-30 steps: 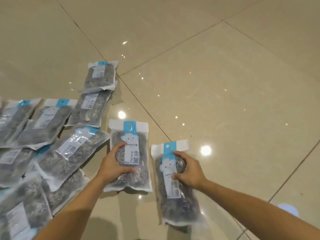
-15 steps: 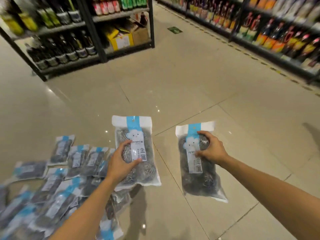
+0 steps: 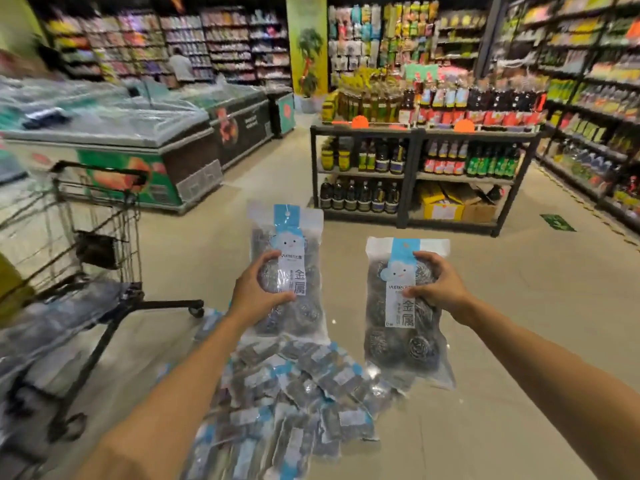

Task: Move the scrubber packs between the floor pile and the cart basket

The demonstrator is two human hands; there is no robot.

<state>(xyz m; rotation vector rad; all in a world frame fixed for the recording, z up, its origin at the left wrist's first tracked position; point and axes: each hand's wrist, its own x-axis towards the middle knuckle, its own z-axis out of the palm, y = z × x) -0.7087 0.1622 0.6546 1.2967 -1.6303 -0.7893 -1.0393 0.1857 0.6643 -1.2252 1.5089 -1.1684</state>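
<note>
- The left hand (image 3: pixel 254 292) grips one scourer pack (image 3: pixel 287 271) at mid-height, thumb curled over the label and fingers behind, so the pack hangs upright with its label readable.
- The right hand (image 3: pixel 438 287) pinches a second pack (image 3: pixel 403 306) from its right edge, thumb on the front, level with the first pack.
- Below both sets of fingers, a heap of packs (image 3: pixel 294 393) lies on the floor (image 3: pixel 519 323).
- A shopping cart (image 3: pixel 100 216) stands left of the left hand.

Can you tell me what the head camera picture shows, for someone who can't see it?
Each hand holds up a clear pack of metal scourers: left hand on the left pack, right hand on the right pack. More packs lie on the shop floor, beside a trolley.
</note>
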